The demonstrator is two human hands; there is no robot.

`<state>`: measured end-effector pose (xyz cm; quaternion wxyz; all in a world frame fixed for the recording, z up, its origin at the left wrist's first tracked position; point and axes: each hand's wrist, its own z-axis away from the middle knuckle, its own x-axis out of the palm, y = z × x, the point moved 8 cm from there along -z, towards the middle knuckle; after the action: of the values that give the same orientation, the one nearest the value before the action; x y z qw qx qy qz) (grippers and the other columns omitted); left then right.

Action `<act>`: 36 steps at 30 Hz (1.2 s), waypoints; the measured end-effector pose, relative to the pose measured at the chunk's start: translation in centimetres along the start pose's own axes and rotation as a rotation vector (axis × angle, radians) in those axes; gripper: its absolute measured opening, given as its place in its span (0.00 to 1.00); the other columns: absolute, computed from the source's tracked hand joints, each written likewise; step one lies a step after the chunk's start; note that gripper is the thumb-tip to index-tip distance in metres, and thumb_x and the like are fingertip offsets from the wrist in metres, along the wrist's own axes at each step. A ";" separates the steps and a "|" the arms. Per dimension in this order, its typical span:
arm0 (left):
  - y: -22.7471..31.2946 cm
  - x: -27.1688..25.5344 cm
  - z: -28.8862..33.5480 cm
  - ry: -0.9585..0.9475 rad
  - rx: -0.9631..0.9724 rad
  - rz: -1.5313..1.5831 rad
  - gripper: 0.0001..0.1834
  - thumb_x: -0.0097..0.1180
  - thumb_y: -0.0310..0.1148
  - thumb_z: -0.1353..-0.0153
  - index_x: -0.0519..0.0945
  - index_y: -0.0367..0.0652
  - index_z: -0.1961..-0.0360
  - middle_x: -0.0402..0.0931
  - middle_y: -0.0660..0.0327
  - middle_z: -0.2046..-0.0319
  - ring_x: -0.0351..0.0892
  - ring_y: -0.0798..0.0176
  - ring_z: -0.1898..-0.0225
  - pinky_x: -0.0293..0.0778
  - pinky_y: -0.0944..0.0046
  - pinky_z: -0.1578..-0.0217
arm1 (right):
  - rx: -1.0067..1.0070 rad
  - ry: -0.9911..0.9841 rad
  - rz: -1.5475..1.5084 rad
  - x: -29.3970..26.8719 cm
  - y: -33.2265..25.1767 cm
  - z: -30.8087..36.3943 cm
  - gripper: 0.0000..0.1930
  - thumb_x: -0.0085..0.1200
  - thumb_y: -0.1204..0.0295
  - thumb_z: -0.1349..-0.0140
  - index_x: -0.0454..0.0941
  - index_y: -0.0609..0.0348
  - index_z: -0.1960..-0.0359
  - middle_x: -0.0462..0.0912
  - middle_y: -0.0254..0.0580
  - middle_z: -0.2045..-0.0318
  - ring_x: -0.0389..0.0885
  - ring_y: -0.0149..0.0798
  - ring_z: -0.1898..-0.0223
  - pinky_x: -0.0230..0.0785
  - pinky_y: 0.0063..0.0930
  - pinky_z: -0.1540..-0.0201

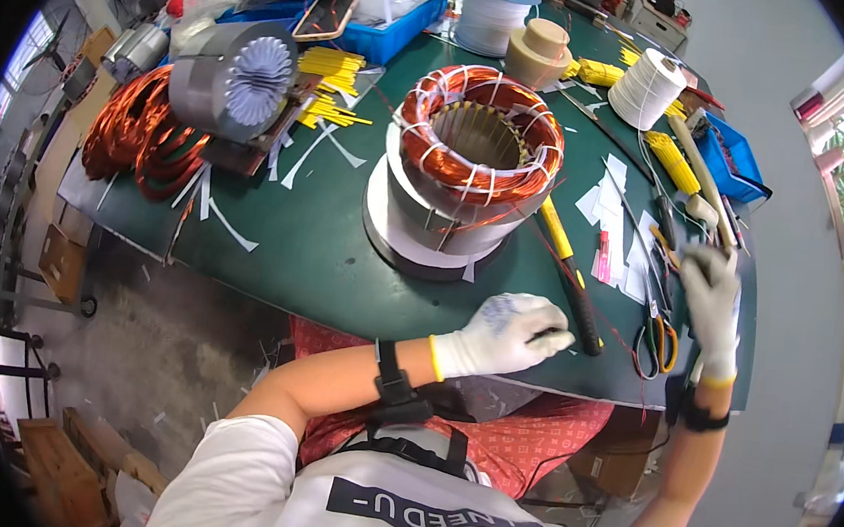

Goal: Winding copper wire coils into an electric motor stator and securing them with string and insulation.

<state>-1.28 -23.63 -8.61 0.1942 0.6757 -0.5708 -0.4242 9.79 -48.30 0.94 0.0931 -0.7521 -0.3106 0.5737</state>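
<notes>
A motor stator (457, 206) stands upright near the middle of the green table, its copper winding (484, 133) tied with white cord. My left hand (511, 337), in a white glove, is at the table's front edge, fingers curled inward. Whether anything is in them is hidden. Just right of it lies a tool with a yellow and black handle (579, 302). My right hand (712, 294), also gloved, is over the table's right side with bent fingers drawn together; what they hold, if anything, I cannot make out. Scissors (658, 344) with orange-and-black handles lie to its left.
White paper strips (610, 205) and a pink-red marker (603, 257) lie right of the stator. Behind are a white cord spool (648, 88), yellow tube bundles (672, 162) and a blue tray (727, 160). Left stand another stator (232, 81) and copper coils (142, 134).
</notes>
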 end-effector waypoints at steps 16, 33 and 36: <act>-8.7 -20.1 -2.9 0.464 -0.370 0.312 0.40 0.35 0.60 0.24 0.63 0.32 0.29 0.62 0.52 0.29 0.58 0.60 0.29 0.51 0.63 0.28 | -0.563 -0.011 -0.305 9.5 -23.7 11.7 0.17 0.64 0.75 0.44 0.82 0.58 0.50 0.85 0.47 0.57 0.85 0.49 0.61 0.72 0.38 0.60; -8.6 -24.9 -2.0 0.488 -0.354 0.767 0.22 0.56 0.39 0.29 0.74 0.46 0.36 0.80 0.66 0.57 0.77 0.73 0.60 0.74 0.67 0.55 | -0.527 0.215 -0.190 8.5 -24.3 7.7 0.22 0.56 0.86 0.47 0.79 0.60 0.47 0.84 0.54 0.59 0.84 0.56 0.63 0.75 0.42 0.59; -8.3 -25.5 -1.7 0.486 -0.332 0.642 0.18 0.55 0.39 0.27 0.77 0.44 0.40 0.83 0.66 0.59 0.79 0.73 0.64 0.76 0.68 0.60 | -0.538 0.195 -0.216 8.7 -23.9 8.3 0.20 0.58 0.86 0.47 0.80 0.62 0.50 0.83 0.54 0.60 0.84 0.57 0.62 0.76 0.42 0.59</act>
<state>5.37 2.14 -4.88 0.5512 0.5036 -0.6136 -0.2569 -5.15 -26.18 3.12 -0.0197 -0.7639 -0.5190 0.3830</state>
